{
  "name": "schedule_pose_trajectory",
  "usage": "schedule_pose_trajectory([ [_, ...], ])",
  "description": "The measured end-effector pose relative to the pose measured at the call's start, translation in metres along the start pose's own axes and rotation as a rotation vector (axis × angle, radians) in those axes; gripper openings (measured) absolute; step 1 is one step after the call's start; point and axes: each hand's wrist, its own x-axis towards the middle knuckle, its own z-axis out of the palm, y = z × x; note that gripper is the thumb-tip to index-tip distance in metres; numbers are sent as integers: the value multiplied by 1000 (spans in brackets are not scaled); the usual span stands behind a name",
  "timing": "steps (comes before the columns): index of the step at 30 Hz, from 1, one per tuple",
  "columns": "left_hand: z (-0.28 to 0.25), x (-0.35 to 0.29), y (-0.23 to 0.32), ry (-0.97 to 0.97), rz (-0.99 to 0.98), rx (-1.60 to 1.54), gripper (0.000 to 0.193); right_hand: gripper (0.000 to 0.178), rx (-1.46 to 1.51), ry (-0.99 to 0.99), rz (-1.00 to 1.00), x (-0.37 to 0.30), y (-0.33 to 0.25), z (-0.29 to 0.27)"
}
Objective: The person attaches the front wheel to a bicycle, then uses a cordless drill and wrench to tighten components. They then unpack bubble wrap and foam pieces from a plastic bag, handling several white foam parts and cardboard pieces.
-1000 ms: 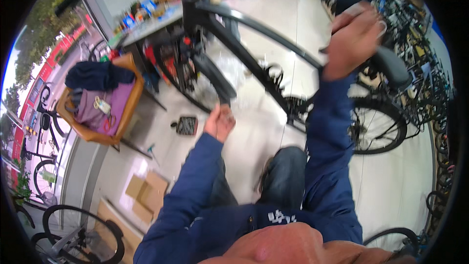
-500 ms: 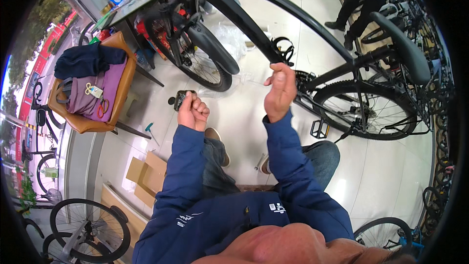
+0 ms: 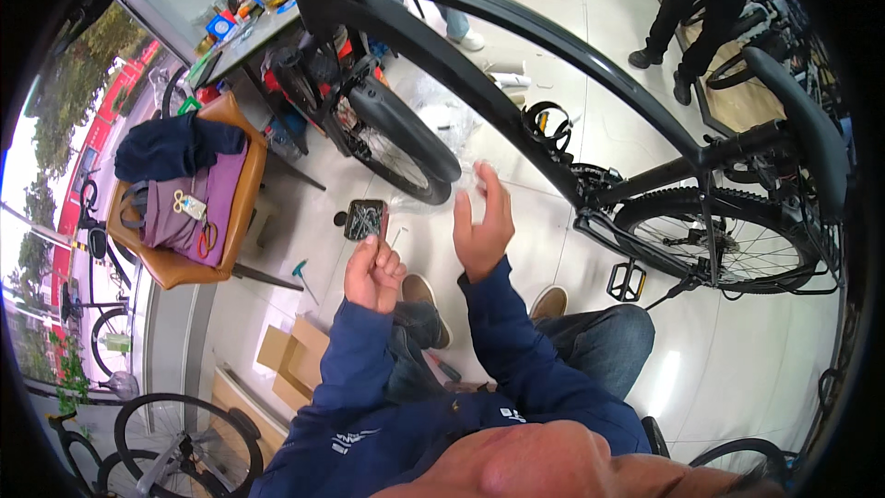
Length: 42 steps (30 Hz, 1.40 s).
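My left hand (image 3: 374, 275) is closed in a pinch, thumb against the curled fingers. Whatever it may hold is too small to make out; a thin light sliver (image 3: 397, 236) shows just beyond the fingers. Close above it, a small dark tin (image 3: 367, 219) of metal screws or bolts lies on the floor, a round black piece (image 3: 340, 219) at its side. My right hand (image 3: 484, 226) is raised with thumb and fingers apart, nothing seen in it. Beyond it stands a black bicycle frame (image 3: 419, 41) with a bottle cage (image 3: 548, 125) on its down tube.
To the left, a tan chair (image 3: 241, 207) carries folded clothes and scissors. A teal-handled hex key (image 3: 300, 269) and an open cardboard box (image 3: 293, 360) lie on the floor. Clear plastic wrap (image 3: 449, 120) is near the front wheel (image 3: 406, 166). Another person (image 3: 696, 14) stands at the far right.
My right hand has drawn away from the bicycle frame, moving left and lower, and its fingers have opened. My left hand remains pinched, slightly lower. The whole view has shifted.
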Motion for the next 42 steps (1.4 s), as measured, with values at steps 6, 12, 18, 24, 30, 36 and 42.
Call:
schedule_pose_trajectory([
  [6, 4, -4, -7, -9, 42, 46, 28, 32, 259, -121, 590, -112, 93, 10],
  [12, 14, -9, 8, 17, 217, 36, 37, 26, 431, -150, 1137, -150, 130, 0],
  [18, -60, -42, 52, 34, 566, 18, 44, 21, 306, -460, 517, -6, 80, -43],
  [24, -270, -107, -22, 702, 279, 322, 38, 30, 88, -1100, 321, 89, 2, -130],
  [30, -458, -177, -206, 815, -255, 964, 43, 33, -297, -975, 598, 70, 23, -228],
  [36, -412, -166, -289, 645, -611, 1393, 64, 28, -225, -1080, 822, 35, 71, -250],
  [42, -357, -113, -292, 524, -745, 1406, 58, 27, -298, -1145, 897, 36, 72, -247],
])
